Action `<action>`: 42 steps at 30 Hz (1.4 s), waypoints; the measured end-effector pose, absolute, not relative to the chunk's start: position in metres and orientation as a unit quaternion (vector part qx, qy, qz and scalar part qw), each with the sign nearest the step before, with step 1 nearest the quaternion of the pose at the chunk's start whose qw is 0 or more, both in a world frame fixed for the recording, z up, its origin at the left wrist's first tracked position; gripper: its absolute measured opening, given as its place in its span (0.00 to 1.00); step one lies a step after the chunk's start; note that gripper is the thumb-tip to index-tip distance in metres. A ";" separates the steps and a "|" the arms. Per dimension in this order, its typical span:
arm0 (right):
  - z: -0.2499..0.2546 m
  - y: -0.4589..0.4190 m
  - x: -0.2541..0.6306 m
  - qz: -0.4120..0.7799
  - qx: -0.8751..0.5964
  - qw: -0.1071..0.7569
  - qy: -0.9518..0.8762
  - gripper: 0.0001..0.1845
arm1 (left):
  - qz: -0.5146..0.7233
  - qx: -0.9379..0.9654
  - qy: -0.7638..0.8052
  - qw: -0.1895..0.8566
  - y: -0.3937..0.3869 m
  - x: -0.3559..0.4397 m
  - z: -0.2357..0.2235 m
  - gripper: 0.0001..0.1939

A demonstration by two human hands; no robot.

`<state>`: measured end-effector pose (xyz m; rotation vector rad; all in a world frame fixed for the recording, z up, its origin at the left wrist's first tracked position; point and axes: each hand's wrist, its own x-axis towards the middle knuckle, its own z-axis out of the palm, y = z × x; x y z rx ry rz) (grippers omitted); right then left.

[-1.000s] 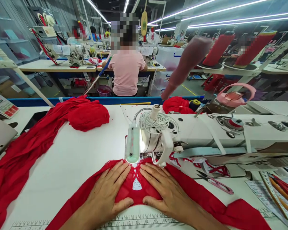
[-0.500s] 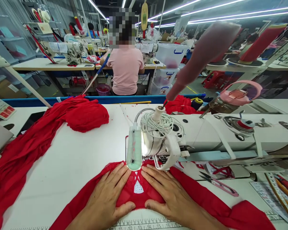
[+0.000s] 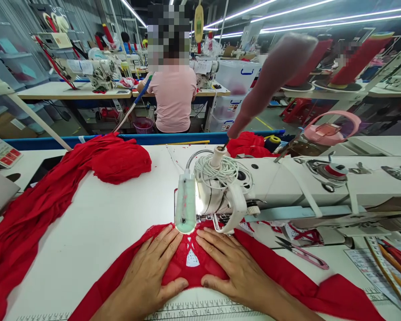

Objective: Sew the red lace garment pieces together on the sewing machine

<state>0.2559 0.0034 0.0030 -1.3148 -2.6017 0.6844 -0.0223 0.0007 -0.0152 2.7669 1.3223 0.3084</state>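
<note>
- The red cloth (image 3: 192,277) lies on the table (image 3: 100,236), in front of the sewing machine (image 3: 270,180). Its far edge reaches near the lamp (image 3: 186,207) and the machine head, and its two sides spread out under the forearms.
- The left hand (image 3: 147,269) is flat on the left part of this cloth, fingers straight, thumb pointing inward. It clamps nothing; it only presses from above.
- The right hand (image 3: 235,267) does the same on the right part, also open. The two hands are apart, and the thumbs do not touch.
- Between them is the small opening (image 3: 193,258) with crossed red strips, where something pale shows. To hold the cloth well, I think both palms should press equally, so that this opening does not pull to one side.
- The pressure should be light and spread over all the fingers, because thin cloth can stretch or make a fold.
- The fingertips are close to the machine head, so care is needed there; the needle itself I cannot see.
- The printed ruler (image 3: 200,310) on the near side can help to judge if the cloth lies straight.
- The snips (image 3: 302,254) lie at the right, beside the cloth, and touch neither hand.
</note>
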 end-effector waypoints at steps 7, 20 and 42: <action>0.000 0.003 0.257 0.203 -0.422 0.112 -0.877 0.40 | 0.104 0.897 0.427 0.037 0.001 -0.021 -0.012 0.43; 0.002 0.003 0.255 0.173 -0.409 0.133 -0.886 0.40 | 0.110 0.895 0.429 0.055 0.001 -0.020 -0.011 0.43; 0.001 0.002 0.255 0.165 -0.407 0.141 -0.887 0.40 | 0.117 0.893 0.430 0.059 0.001 -0.021 -0.012 0.44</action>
